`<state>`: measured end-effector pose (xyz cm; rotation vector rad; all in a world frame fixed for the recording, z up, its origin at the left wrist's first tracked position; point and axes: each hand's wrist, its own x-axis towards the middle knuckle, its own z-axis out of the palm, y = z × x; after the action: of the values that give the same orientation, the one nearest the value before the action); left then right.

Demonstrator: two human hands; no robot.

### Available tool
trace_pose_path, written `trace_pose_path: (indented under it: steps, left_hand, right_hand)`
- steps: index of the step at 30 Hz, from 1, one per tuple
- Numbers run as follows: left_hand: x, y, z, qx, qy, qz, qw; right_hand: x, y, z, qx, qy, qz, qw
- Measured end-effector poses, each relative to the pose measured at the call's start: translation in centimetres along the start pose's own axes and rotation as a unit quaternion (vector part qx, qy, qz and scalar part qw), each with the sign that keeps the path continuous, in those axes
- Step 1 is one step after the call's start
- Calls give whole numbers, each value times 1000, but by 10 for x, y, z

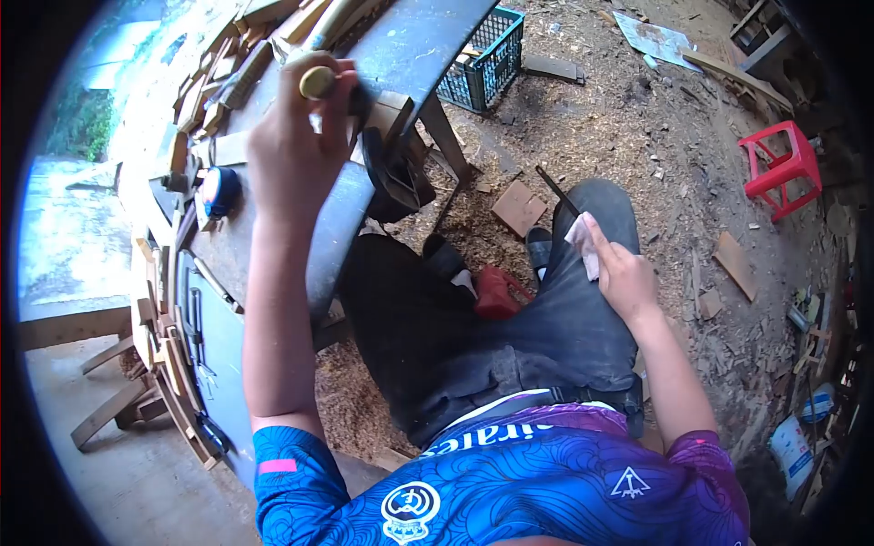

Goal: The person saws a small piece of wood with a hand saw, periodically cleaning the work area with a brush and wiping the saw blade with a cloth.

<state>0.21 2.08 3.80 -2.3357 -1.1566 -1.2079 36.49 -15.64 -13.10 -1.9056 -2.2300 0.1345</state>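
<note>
Shavings [583,105] surround the table [401,41] as my left fingers [337,123] grip a round-ended tool [318,83] above it; my right fingers [597,238] pin cloth [582,246] and dark strip [557,189] at my thigh [608,207], apparently for support.

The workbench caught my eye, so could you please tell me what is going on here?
The left hand is raised over the workbench, holding an object with a round, yellowish end. The right hand holds a pale cloth against a slim dark bar. Pieces of wood lie along the bench's side.
</note>
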Motion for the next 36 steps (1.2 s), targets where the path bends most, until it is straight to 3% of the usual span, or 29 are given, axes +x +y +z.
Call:
trace_pose_path:
  steps: [2, 4, 8, 10, 11, 12, 14, 16, 18, 20, 21, 22, 24, 25, 26, 28, 30, 32, 34, 35, 36]
  left_hand:
    - [12, 19, 11, -130, 48, 50, 989]
    - [23, 40, 6, -143, 30, 92, 985]
    - [42, 46, -7, -150, 71, 14, 986]
    - [34, 45, -7, 9, -41, 35, 999]
    - [23, 61, 4, -125, -48, 36, 990]
    - [11, 89, -6, -60, -184, 9, 981]
    - [-6, 122, -12, -184, -247, 66, 949]
    - [-3, 132, -11, -111, -148, 220, 958]
    - [10, 113, -4, -22, -67, 233, 970]
    - [11, 102, 1, 29, -184, 115, 976]
    - [5, 99, 7, 21, -178, 226, 958]
    - [-4, 113, -3, -25, -268, 223, 937]
    - [-23, 131, -13, -125, -285, 263, 913]
    - [-21, 137, -20, -50, -248, 317, 914]
    - [-11, 132, -21, -57, -168, 283, 943]
    - [13, 102, -19, -74, -3, 103, 992]
    - [32, 53, -14, 26, 2, 4, 1000]
    - [25, 44, -9, -64, -121, -43, 990]
    - [16, 70, -25, -93, -195, 46, 975]
    - [11, 81, -26, -228, -132, 54, 963]
    - [13, 93, -35, -278, -129, 25, 952]
  right_hand:
    - [-1, 1, 2, 15, 7, 10, 1000]
    - [2, 4, 5, 51, 4, 7, 999]
    - [2, 4, 10, 81, 17, 12, 997]
    - [0, 4, 15, 93, 19, 26, 995]
    - [-1, 6, 15, 106, 20, 32, 994]
    - [2, 7, 16, 119, 24, 39, 992]
    - [2, 11, 21, 136, 48, 31, 989]
    - [2, 14, 21, 148, 66, 24, 986]
    - [1, 13, 17, 167, 42, 46, 984]
    - [-2, 13, 20, 168, 51, 44, 984]
    - [-1, 16, 19, 163, 63, 40, 984]
    - [1, 19, 18, 160, 68, 38, 984]
    - [-1, 20, 21, 181, 73, 32, 980]
    - [-1, 20, 22, 189, 72, 37, 979]
    - [1, 20, 22, 192, 73, 36, 978]
    - [1, 17, 20, 197, 69, 42, 977]
    - [1, 14, 22, 191, 73, 42, 978]
    - [3, 16, 23, 180, 71, 42, 980]
    - [4, 15, 19, 179, 40, 52, 982]
    - [4, 16, 22, 190, 57, 49, 979]
    - [4, 12, 17, 199, 49, 63, 977]
